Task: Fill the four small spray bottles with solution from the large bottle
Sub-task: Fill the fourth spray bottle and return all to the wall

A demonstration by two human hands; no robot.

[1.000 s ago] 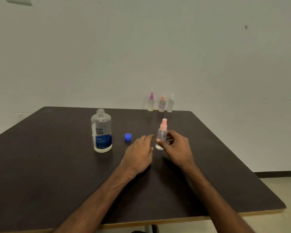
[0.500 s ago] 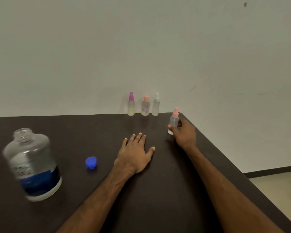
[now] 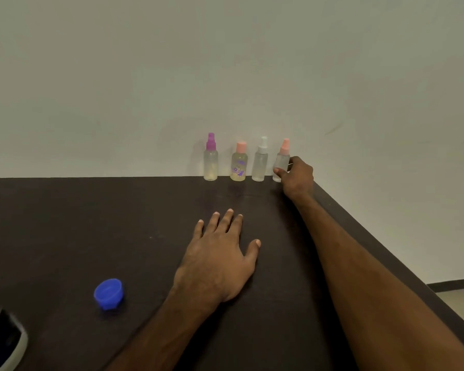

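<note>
Bottles are standing in a row along the far edge of the table [image 3: 65,223], against the wall and close to its far right corner. From the left they are the purple bottle [image 3: 210,163], the printed bottle [image 3: 239,166], the white bottle [image 3: 260,164] and the pink bottle [image 3: 281,159], all upright with their tops on.

Your right hand [image 3: 296,176], at the right end of the row, is gripping the pink bottle, with thumb and fingers curling round its lower body. Its base is sitting level with the others, though you cannot tell whether it is touching the table.

Your left hand [image 3: 220,263] is lying palm down near the middle of the table, fingers straight and slightly spread, holding nothing.

The blue cap [image 3: 108,293] is lying toward the near left, apart from that hand. The large bottle [image 3: 3,341] is showing only partly at the near left, blurred.
</note>
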